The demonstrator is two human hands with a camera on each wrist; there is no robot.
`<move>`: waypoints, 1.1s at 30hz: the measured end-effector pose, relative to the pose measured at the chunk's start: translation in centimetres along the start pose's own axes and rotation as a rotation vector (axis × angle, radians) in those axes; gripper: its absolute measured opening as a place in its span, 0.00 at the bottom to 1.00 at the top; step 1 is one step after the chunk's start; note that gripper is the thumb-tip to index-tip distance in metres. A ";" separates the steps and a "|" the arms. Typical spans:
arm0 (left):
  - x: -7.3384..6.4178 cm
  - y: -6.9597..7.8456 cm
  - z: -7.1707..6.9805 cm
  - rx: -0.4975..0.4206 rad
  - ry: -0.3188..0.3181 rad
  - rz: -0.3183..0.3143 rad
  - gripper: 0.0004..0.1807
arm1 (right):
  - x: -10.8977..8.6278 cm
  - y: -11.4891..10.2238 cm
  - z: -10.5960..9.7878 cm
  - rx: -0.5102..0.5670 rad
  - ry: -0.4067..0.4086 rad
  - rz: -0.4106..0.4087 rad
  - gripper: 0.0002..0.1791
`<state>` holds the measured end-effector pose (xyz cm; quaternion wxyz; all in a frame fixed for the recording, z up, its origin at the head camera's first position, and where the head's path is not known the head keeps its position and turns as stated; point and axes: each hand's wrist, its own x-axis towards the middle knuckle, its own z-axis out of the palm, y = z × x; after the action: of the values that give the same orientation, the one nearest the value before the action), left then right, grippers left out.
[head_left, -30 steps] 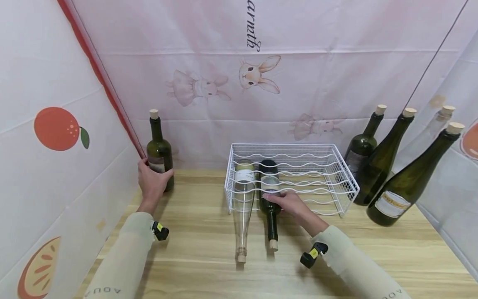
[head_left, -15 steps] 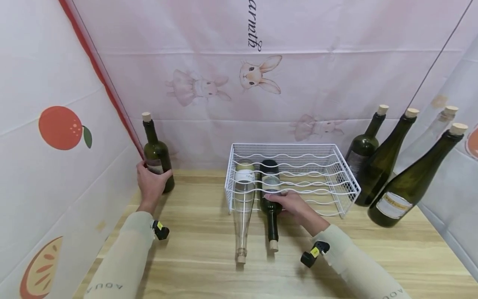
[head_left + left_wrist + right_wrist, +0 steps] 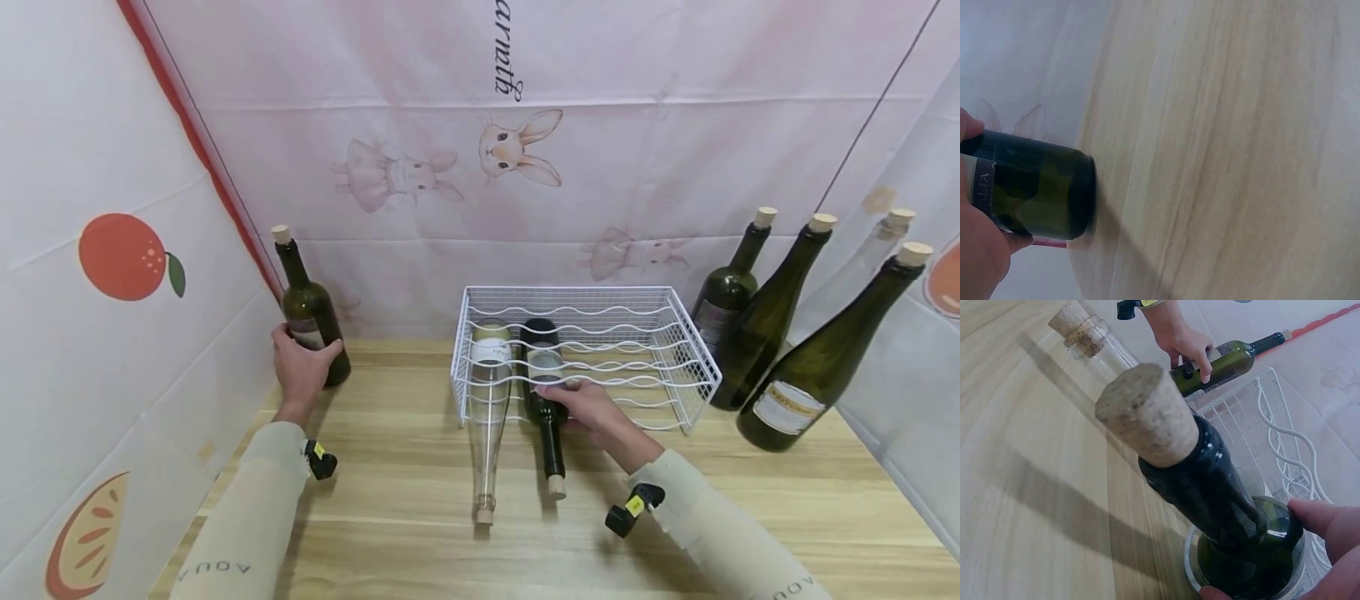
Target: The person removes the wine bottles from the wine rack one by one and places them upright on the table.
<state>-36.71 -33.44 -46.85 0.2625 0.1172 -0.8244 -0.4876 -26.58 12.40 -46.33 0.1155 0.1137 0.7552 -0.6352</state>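
Note:
At the back left, my left hand (image 3: 302, 367) grips the lower body of a dark green wine bottle (image 3: 311, 302), corked and leaning left. The left wrist view shows that bottle's base (image 3: 1063, 194) right at the tabletop, with thumb and fingers on either side of its label. In the middle, my right hand (image 3: 592, 408) holds the shoulder of another dark green wine bottle (image 3: 551, 442), which lies in a white wire rack (image 3: 570, 288) with its cork (image 3: 1147, 415) toward me. Beside it in the rack lies a clear corked bottle (image 3: 489, 442).
Right of the rack stand several corked bottles: a short dark one (image 3: 731, 287), a tall dark one (image 3: 765, 325), a labelled green one (image 3: 832, 362) and a clear one (image 3: 862, 258). Fabric walls (image 3: 420, 208) enclose the wooden table (image 3: 405, 500) at the back and sides.
The left bottle's top has tilted further left in my left hand. The neck of the bottle in my right hand has swung slightly right. The rack and the other bottles stay put.

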 end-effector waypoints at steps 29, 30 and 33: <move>-0.1 1.1 -1.0 0.108 -0.024 -0.069 0.53 | -0.5 0.9 0.0 0.020 0.084 -0.114 0.24; -0.2 1.2 -1.0 0.109 -0.027 -0.072 0.53 | -0.5 0.9 0.0 0.019 0.093 -0.119 0.23; -0.2 1.3 -1.1 0.105 -0.040 -0.085 0.53 | -0.6 0.9 0.2 0.005 0.112 -0.145 0.21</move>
<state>-35.83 -33.49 -45.33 0.2182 0.1560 -0.8482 -0.4568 -25.68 12.33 -47.02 0.0265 0.0945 0.7651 -0.6364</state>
